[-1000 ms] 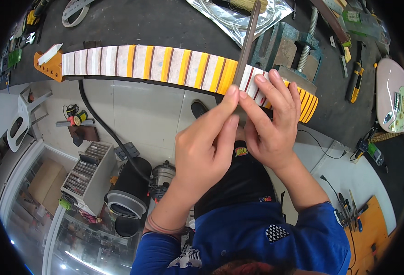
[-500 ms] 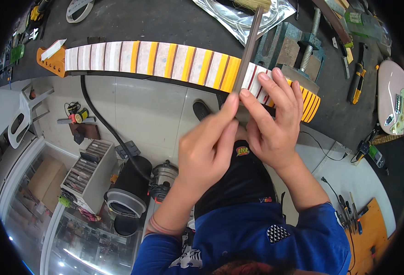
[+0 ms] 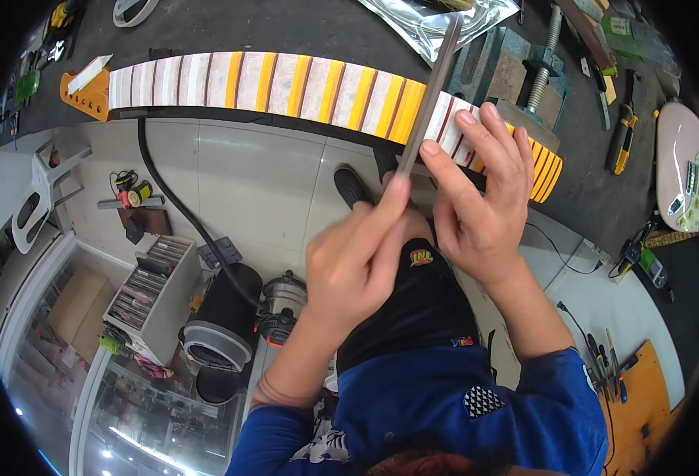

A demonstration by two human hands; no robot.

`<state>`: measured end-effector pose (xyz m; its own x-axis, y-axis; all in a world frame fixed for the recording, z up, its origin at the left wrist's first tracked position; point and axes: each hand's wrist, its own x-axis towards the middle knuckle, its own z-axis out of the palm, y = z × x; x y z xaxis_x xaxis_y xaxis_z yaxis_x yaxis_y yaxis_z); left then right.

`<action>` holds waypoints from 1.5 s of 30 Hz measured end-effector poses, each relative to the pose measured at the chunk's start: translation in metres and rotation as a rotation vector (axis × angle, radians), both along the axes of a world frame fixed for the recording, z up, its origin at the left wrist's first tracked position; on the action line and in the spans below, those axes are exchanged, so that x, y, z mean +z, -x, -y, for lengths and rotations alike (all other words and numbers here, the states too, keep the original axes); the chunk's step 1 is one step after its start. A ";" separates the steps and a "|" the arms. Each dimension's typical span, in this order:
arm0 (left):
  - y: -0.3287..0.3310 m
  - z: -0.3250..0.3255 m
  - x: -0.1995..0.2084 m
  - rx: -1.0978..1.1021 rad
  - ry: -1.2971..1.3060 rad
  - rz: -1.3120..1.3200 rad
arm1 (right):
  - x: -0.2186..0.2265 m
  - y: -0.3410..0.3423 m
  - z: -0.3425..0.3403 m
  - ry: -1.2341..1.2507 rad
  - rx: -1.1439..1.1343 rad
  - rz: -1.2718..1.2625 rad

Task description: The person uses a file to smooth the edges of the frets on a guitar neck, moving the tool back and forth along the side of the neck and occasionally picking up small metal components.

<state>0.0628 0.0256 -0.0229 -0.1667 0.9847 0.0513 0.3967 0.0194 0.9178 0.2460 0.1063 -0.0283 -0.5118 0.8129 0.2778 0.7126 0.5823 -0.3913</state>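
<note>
A guitar neck (image 3: pixel 207 79) lies across the near edge of the bench, its fretboard covered with white and yellow tape strips between the frets. My left hand (image 3: pixel 356 258) is closed round the lower end of a slim metal file (image 3: pixel 437 79), which crosses the neck at a slant. Bare red-brown fretboard lines show just right of the file. My right hand (image 3: pixel 484 186) is open, with its fingers spread over the taped upper-fret end; the index fingertip is at the file's right side. The wooden headstock (image 3: pixel 88 97) points left, with a white strip on it.
Behind the file stands a blue-green bench vise (image 3: pixel 496 75), beside a clear bag of coiled wire (image 3: pixel 476 16). A yellow-and-black utility knife (image 3: pixel 622 139) and a pale guitar body (image 3: pixel 677 151) lie right. Below left are a black hose (image 3: pixel 167 190) and a vacuum (image 3: pixel 226 317).
The file, in my left hand, has slid a little toward me across the neck. My right hand stays at the upper-fret end. The whole view has shifted slightly.
</note>
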 end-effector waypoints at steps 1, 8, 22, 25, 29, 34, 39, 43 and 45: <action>0.008 0.030 0.001 -0.036 0.043 -0.046 | 0.001 -0.001 -0.001 0.001 -0.004 0.001; 0.003 0.032 0.005 0.003 -0.003 -0.067 | 0.003 0.002 0.000 0.016 0.001 0.015; 0.009 0.043 0.001 -0.023 0.008 -0.096 | 0.001 0.003 0.001 -0.011 0.002 0.019; -0.001 -0.013 -0.001 0.015 -0.056 -0.029 | 0.001 0.002 -0.002 -0.019 0.004 0.009; 0.002 0.039 -0.011 -0.006 -0.051 -0.082 | -0.004 0.000 0.000 -0.039 -0.001 0.018; 0.023 0.125 -0.005 -0.075 0.054 -0.100 | 0.000 0.001 0.000 -0.017 -0.001 0.022; 0.025 0.117 -0.017 0.012 -0.032 0.041 | -0.004 0.001 0.000 -0.036 0.006 0.012; 0.027 0.116 -0.022 -0.038 0.000 0.071 | -0.004 0.000 -0.001 -0.047 0.013 0.009; 0.025 0.117 -0.023 -0.029 -0.011 0.087 | -0.003 -0.001 -0.001 -0.048 0.017 0.017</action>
